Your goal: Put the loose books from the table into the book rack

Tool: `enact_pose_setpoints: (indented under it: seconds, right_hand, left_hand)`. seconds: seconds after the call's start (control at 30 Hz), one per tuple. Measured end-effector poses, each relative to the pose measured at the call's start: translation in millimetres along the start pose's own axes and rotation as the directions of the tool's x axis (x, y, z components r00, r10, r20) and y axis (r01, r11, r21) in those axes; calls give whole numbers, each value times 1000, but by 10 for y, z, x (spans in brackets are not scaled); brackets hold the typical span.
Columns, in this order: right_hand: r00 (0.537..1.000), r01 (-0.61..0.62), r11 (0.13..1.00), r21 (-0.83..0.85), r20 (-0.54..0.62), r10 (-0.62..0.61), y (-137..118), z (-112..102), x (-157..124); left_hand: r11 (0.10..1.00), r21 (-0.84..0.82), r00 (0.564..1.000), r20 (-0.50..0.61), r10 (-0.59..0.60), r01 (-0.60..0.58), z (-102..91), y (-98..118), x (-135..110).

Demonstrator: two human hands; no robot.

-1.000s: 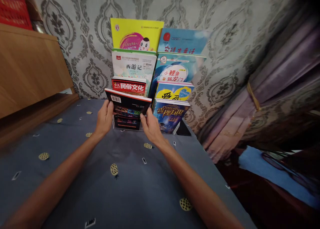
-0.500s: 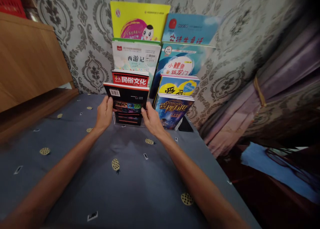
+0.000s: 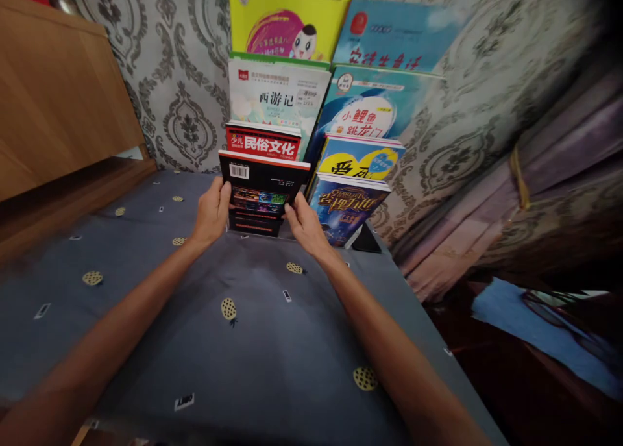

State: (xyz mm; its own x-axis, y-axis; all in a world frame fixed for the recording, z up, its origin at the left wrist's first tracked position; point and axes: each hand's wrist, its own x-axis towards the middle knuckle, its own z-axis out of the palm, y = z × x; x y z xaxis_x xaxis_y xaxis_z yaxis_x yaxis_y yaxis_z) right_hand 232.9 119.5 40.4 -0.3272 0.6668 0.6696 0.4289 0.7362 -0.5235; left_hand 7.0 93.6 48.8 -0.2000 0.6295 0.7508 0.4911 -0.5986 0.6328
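Note:
Both my hands hold a black book [image 3: 257,189] with a barcode and a red-edged cover, upright in the front left slot of a tiered book rack. My left hand [image 3: 211,211] grips its left edge, thumb on the cover. My right hand [image 3: 305,222] grips its right edge. Behind it stands a red-titled book [image 3: 263,144], then a white book [image 3: 277,95] and a yellow book [image 3: 289,17]. The right column holds a dark fantasy-cover book [image 3: 348,206], a yellow-and-blue book [image 3: 360,160] and two light blue books [image 3: 370,108].
The rack stands on a grey-blue cloth [image 3: 233,342] dotted with small pineapples, against patterned wallpaper [image 3: 185,95]. A wooden headboard [image 3: 58,95] rises at the left. Purple curtains [image 3: 549,173] hang at the right above a blue cloth [image 3: 525,322] lower down.
The book has gone from tilted toward me to more upright, settling lower into the front slot. Both hands stayed on its edges; the view shifted up the rack slightly.

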Motion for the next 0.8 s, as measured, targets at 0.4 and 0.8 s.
enact_pose_setpoints:
  seconds: [0.4, 0.8]
  right_hand:
    - [1000, -17, 991, -133, -13, 16, -20, 11, 17]
    - [995, -91, 976, -196, 13, 96, 18, 78, 0]
  left_hand:
    - [999, -45, 999, 39, 3, -1, 2, -94, 60]
    - [991, 80, 994, 40, 102, -105, 23, -194, 76]
